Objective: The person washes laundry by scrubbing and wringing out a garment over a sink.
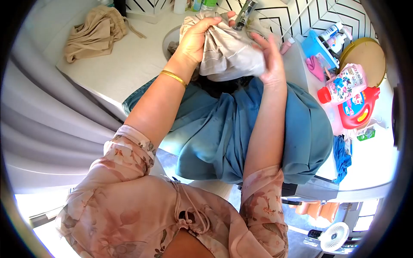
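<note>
Bench (92, 79) runs L to R. Teal cloth (215, 129) drapes under both forearms. Pale cloth (230, 53) is up btwn hands, near the faucet (246, 13). Tan garment (97, 32) on bench, L side. L hand (197, 39): fingers clamped on pale cloth. R hand (272, 62): fingers apart, palm at its edge. Bracelet (173, 78), L wrist.

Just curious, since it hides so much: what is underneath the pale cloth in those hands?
Below the pale cloth, teal fabric and an unclear dark area show; at its left, part of a round rim with brownish cloth inside. What the pale cloth covers is hidden.
</note>
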Demonstrator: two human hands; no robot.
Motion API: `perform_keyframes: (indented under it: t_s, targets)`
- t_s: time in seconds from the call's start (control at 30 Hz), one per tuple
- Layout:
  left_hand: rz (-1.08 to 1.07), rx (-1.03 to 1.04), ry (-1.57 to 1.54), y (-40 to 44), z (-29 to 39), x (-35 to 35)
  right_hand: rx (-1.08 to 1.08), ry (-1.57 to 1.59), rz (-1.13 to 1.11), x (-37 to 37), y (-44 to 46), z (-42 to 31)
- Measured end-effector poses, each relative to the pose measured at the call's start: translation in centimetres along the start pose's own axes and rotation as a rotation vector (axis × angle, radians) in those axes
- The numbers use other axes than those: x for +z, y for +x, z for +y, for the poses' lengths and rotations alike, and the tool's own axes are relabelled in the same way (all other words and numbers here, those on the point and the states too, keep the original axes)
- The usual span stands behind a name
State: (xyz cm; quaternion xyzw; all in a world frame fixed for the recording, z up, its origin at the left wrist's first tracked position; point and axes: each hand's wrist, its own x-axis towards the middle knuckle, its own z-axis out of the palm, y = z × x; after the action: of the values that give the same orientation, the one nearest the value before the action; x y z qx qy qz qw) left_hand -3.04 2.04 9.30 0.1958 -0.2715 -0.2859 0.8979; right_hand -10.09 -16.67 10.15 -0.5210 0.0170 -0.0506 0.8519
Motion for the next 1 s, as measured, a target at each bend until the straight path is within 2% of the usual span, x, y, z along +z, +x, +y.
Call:
perform_keyframes:
  t_s: [0.03, 0.13, 0.27, 0.3, 0.4, 0.53, 0.57, 0.63, 0.67, 0.7, 0.73, 0.8, 0.87, 0.9, 0.93, 1.0]
  targets:
    - [-0.041, 0.031, 0.009, -0.1, 0.2, 0.1, 0.049, -0.139, 0.076, 2.0, -1.0, 0.2]
    - [-0.030, 0.032, -0.022, -0.2, 0.4, -0.1, 0.149, -0.402, -0.286, 2.0, -0.8, 1.2]
    - [-0.086, 0.003, -0.098, 0.1, 0.5, -1.0, -0.077, -0.788, -0.072, 2.6, -0.8, 1.2]
    - [-0.056, 0.036, -0.048, 0.3, 0.5, -1.1, -0.308, -0.765, 0.028, 2.2, -0.2, 1.5]
    - [0.044, -0.046, 0.006, 1.0, -0.5, -1.8, -0.439, -0.636, 0.163, 1.4, 0.7, 1.3]
    - [-0.026, -0.126, -0.195, 0.9, -1.0, -1.7, -0.361, -0.222, 0.318, 3.3, 1.2, 2.8]
    - [0.109, -0.120, -0.222, 1.1, -1.1, -1.7, -0.430, -0.347, 0.344, 4.2, 1.0, 3.4]
    - [0.381, -0.106, -0.276, 1.5, -1.7, -2.3, -0.795, -0.928, 0.414, 8.2, -1.1, 5.0]
    - [0.281, -0.039, -0.214, 0.9, -2.4, -3.0, -0.971, -1.221, 0.436, 10.4, -1.8, 6.1]
    - [0.183, 0.026, -0.147, -0.2, -3.4, -3.9, -0.933, -1.485, 0.554, 10.5, 0.3, 9.3]
    - [0.084, 0.089, -0.079, -0.8, -4.2, -4.8, -0.988, -1.437, 0.544, 9.3, 0.8, 8.8]
    - [-0.355, -0.260, -0.362, 1.7, -4.7, -6.1, -1.098, -1.345, 0.519, 7.0, 1.8, 7.7]
    - [0.317, -0.235, 0.158, 0.2, -4.8, 0.8, -0.606, -1.008, 0.747, 2.9, 3.1, 5.3]
    - [0.307, -0.178, 0.296, 0.2, -5.9, 0.9, -0.623, -0.969, 0.744, 1.5, 4.0, 5.9]
    - [0.317, -0.244, 0.184, 0.9, -5.9, -0.2, -0.641, -0.930, 0.742, 0.1, 4.8, 6.6]
    - [0.344, -0.370, -0.061, 2.1, -5.6, -3.1, -0.955, -0.861, 0.664, 4.4, 3.1, 7.9]
